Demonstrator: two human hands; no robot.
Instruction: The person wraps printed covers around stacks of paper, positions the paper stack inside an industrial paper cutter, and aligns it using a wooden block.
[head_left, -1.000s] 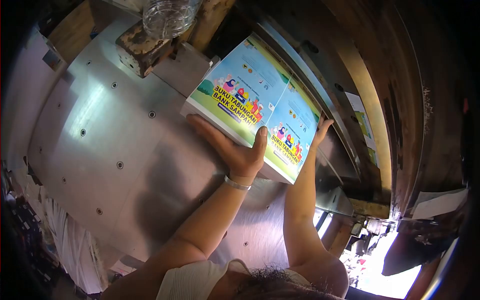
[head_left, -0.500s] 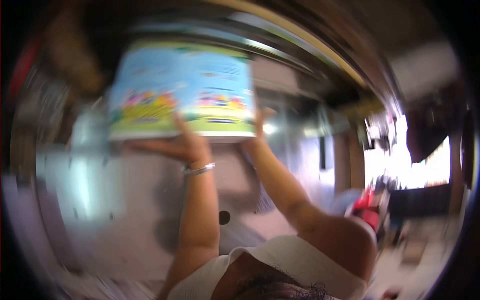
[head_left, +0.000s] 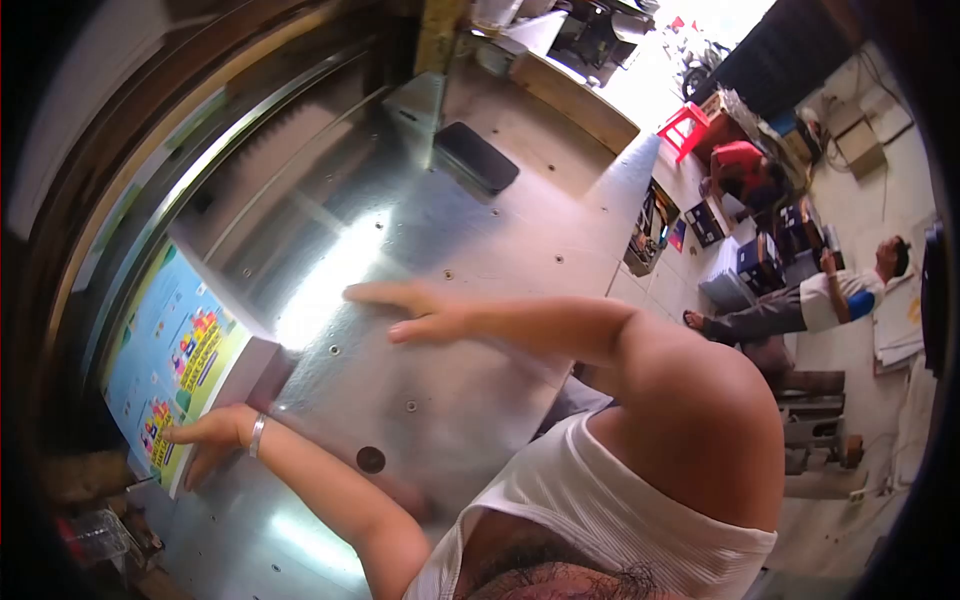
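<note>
A thick stack of printed booklet covers (head_left: pixel 190 335), blue and green with colourful figures, lies on the metal table (head_left: pixel 480 370) at the left, against the machine's slot. My left hand (head_left: pixel 225 432), with a metal band on the wrist, is at the stack's near corner, thumb over the top edge and fingers down its front side. My right hand (head_left: pixel 425 308) is apart from the stack, above the shiny tabletop. Its fingers point left, the thumb stands away from them, and nothing is in it.
A dark flat block (head_left: pixel 476 158) lies on the far part of the table. Behind it runs a wooden board (head_left: pixel 575 100). To the right are a red stool (head_left: pixel 684 131), cartons (head_left: pixel 858 147), a crouching person in red (head_left: pixel 738 160) and a standing person (head_left: pixel 835 300).
My view has turned to the right, so the stack appears farther left. Both hands were at the stack's near edge; my right hand has let go and moved away from it.
</note>
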